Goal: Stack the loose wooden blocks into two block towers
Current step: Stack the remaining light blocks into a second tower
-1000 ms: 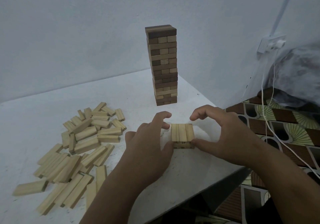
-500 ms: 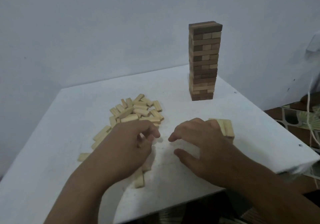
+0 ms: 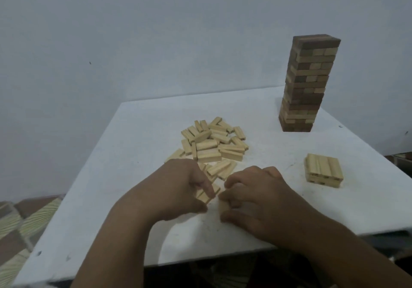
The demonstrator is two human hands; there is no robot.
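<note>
Your left hand point(image 3: 176, 189) pinches a couple of pale wooden blocks point(image 3: 206, 195) at the near edge of the loose pale block pile point(image 3: 211, 145); your right hand point(image 3: 256, 196) curls its fingers round another block point(image 3: 224, 206) beside it. The low pale two-layer stack point(image 3: 323, 169) waits to the right, the tall dark-and-light tower point(image 3: 307, 82) far right. Carry too many at once and one may slip, or your sleeve-side arm could knock that low stack askew

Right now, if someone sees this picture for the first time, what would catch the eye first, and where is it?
The eye goes first to the tall tower of dark and pale blocks at the far right of the white table. Next come the heap of loose pale blocks at mid-table and the low new stack at the right. Nearest, the left hand and right hand grip blocks.
</note>
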